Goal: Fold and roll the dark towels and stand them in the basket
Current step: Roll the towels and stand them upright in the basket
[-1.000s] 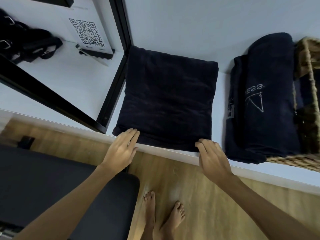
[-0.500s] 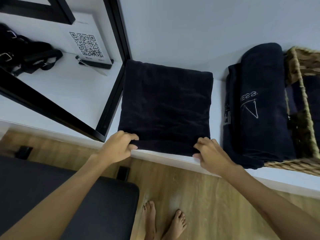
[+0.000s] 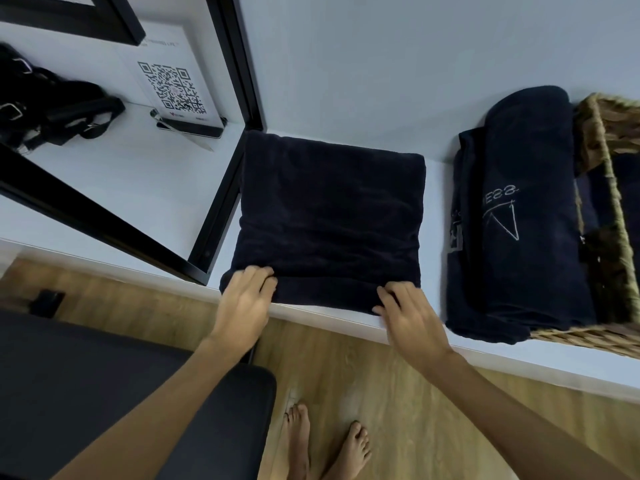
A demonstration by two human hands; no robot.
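A dark folded towel (image 3: pixel 329 216) lies square on the white counter (image 3: pixel 138 188). My left hand (image 3: pixel 247 299) grips its near left corner, fingers curled over the turned-up edge. My right hand (image 3: pixel 405 313) grips the near right corner the same way. A narrow first roll of cloth runs along the near edge between both hands. To the right another dark towel (image 3: pixel 519 216) with a white embroidered logo lies against a wicker basket (image 3: pixel 620 216). Dark cloth shows inside the basket.
A black metal frame (image 3: pixel 221 199) stands on the counter just left of the towel. Behind it are a QR-code sign (image 3: pixel 173 88) and a black bag (image 3: pixel 45 105). A black bench (image 3: pixel 104 393) sits below on the wooden floor, beside my bare feet.
Both hands went from resting flat at the near edge to curling around it. The near edge has been lifted and turned away from me into a small roll.
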